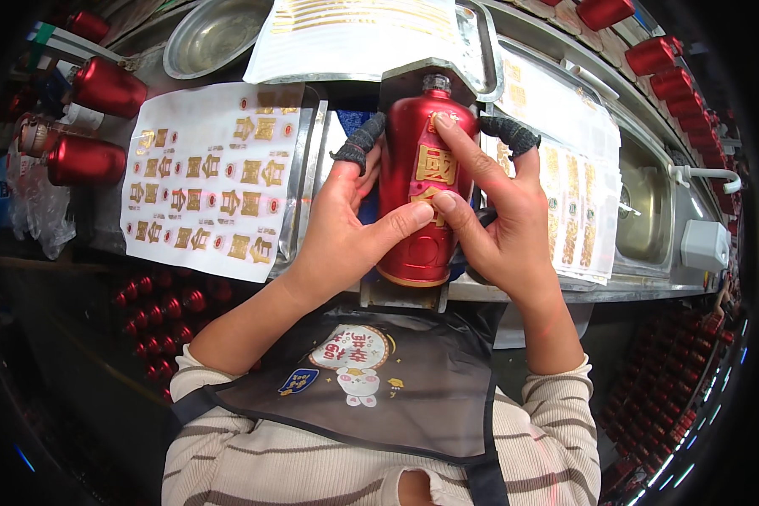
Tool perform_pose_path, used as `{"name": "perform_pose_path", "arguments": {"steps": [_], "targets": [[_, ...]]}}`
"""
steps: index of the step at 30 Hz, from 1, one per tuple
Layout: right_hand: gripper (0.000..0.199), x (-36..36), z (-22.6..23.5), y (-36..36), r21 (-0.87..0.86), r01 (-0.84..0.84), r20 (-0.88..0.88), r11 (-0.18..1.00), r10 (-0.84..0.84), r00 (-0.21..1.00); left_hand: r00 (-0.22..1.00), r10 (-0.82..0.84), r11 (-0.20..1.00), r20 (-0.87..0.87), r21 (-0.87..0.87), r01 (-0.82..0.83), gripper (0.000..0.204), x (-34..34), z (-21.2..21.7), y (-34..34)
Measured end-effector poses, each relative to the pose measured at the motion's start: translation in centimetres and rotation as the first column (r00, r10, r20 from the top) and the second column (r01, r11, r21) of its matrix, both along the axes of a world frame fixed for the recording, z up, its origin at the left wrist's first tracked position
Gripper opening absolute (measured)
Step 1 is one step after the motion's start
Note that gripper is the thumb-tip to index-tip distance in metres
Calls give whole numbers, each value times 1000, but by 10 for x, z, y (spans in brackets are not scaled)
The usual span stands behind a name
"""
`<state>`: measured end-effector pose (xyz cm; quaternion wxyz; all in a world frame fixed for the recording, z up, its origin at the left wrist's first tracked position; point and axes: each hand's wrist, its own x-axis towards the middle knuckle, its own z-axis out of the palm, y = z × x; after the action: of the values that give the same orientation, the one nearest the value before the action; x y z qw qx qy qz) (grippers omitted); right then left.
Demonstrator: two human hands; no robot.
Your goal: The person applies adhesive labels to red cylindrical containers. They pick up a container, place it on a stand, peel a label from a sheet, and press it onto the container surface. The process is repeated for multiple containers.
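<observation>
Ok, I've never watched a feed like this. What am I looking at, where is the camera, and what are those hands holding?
There is no machine here: a person works with two bare hands. The one picture comes from a wide fisheye camera worn on the person's head, looking down, so straight edges bend near the rim. The left hand and right hand both grip a red bottle lying on a metal stand, thumbs pressing a gold sticker on its front. Dark knitted finger covers sit on some fingertips. On the metal counter lie white sheets of gold stickers, with a round metal bowl behind. More red bottles lie at the left and line the right edge. The person wears a dark apron over a striped top.
</observation>
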<state>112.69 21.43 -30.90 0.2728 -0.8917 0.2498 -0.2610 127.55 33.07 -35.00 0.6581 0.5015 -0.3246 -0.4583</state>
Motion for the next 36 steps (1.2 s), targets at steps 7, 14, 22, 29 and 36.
{"name": "perform_pose_path", "arguments": {"steps": [7,14,22,29,36], "targets": [[59,-2,-6,-2,-9,-2,-11,1000,2,1000,1000,-2,1000,-11,21,3,81,-1,2,0],[52,-2,-13,-11,591,86,180,802,-235,955,995,68,998,-67,-7,-68,81,6,4,-6],[35,22,-5,-17,821,2,216,572,-312,925,950,160,986,-266,81,-144,34,16,22,-38],[39,28,-8,-17,791,52,169,609,-300,939,945,169,985,-281,82,-152,35,11,24,-43],[37,29,-9,-19,810,22,193,586,-303,933,944,178,984,-278,82,-161,36,11,25,-45]]}}
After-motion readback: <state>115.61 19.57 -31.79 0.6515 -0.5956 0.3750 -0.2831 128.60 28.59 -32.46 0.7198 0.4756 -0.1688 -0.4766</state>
